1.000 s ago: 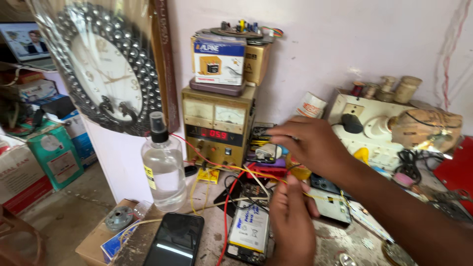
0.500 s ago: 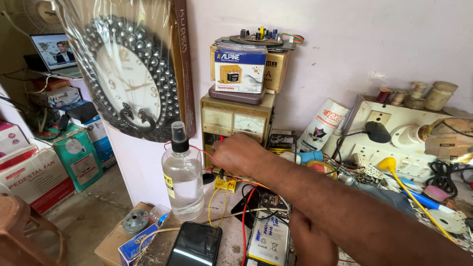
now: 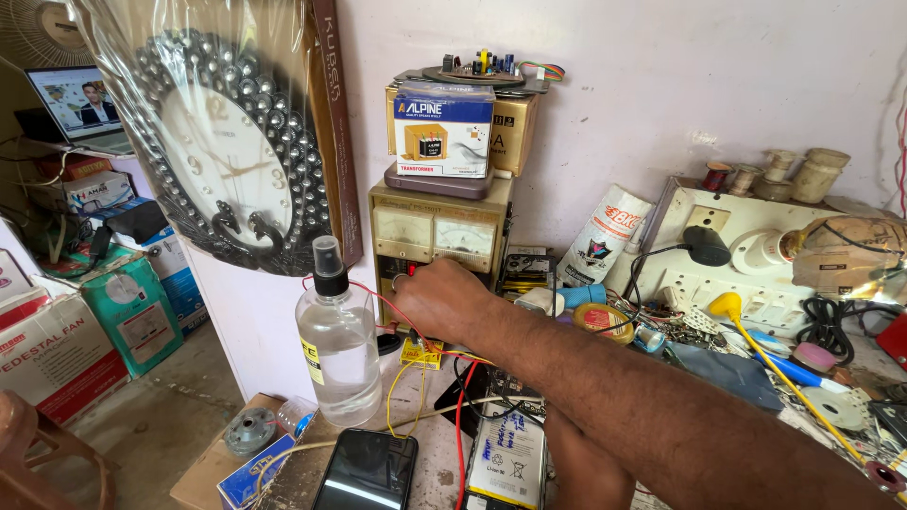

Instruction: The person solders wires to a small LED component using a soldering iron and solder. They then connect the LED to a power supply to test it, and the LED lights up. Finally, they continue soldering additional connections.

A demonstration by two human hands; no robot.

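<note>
My right hand (image 3: 444, 300) reaching forward, forearm stretched out, fingers curled, left hand (image 3: 586, 472) low beneath it, mostly hidden.

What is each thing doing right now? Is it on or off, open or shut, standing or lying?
Right hand: reaching to the power supply's front.
Left hand: low, mostly hidden under the right arm.
Power supply: upright, red and yellow wires at its front.
Spray bottle: upright, capped, nearly full.
Phone: flat, screen dark.
Battery: lying flat.
Wall clock: wrapped in plastic.
Laptop: open, screen lit.
</note>
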